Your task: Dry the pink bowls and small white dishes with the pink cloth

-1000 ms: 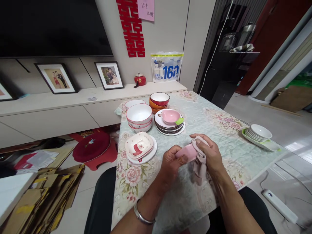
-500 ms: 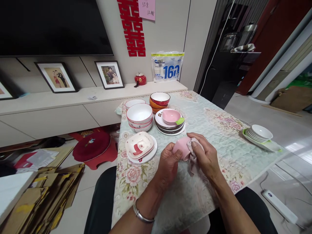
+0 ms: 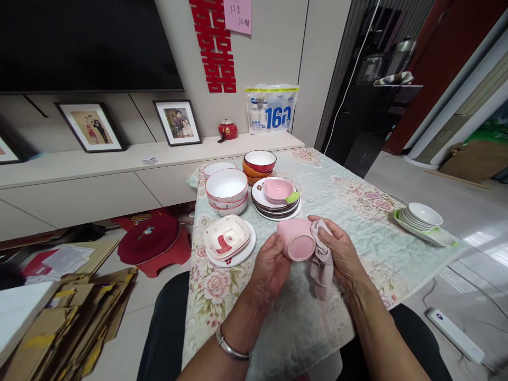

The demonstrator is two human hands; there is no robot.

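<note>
My left hand (image 3: 271, 263) grips a small pink bowl (image 3: 297, 241) by its rim, with the bowl's round base turned toward me. My right hand (image 3: 340, 255) holds a pinkish-grey cloth (image 3: 322, 262) pressed against the right side of the bowl. Both hands hover just above the flowered tablecloth (image 3: 349, 196). A metal bracelet (image 3: 230, 348) circles my left wrist.
Behind my hands: a red-and-white square dish on a plate (image 3: 228, 239), stacked white bowls (image 3: 226, 191), red and orange bowls (image 3: 259, 164), a plate stack topped by a pink dish (image 3: 278, 198). White saucers on a tray (image 3: 423, 218) sit at the right table edge. Cardboard (image 3: 75, 317) lies on the floor left.
The pink bowl has been turned in my hands so its base faces me. The cloth has shifted from the top of the bowl to its right side.
</note>
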